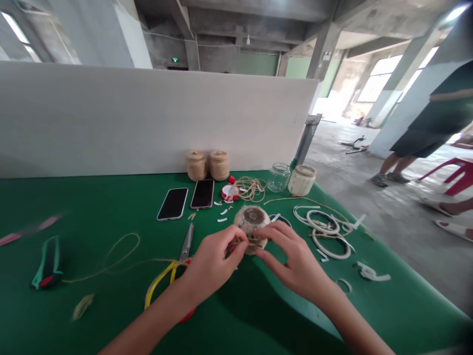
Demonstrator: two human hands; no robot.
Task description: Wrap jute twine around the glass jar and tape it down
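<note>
In front of me a jar point(253, 217) is tipped with its round base toward me, its side covered in a pale wrap with twine near the lower edge. My left hand point(218, 254) pinches thumb and forefinger together at the jar's lower left, apparently on twine; the fingertips partly hide it. Thumb and fingers of my right hand point(291, 256) grip the jar's right side. A thin strand of twine point(148, 260) runs from the left toward my left wrist. Scissors point(186, 244) with yellow and red handles lie partly under my left forearm.
Two phones point(173, 203), two twine-wrapped jars point(196, 165), a clear glass jar point(279, 177) and a pale-wrapped jar point(302, 180) stand or lie farther back. Tape rolls point(323, 222) lie right, a green-handled cutter point(48, 264) left. A white panel point(155, 123) borders the table. A person point(432, 118) stands beyond.
</note>
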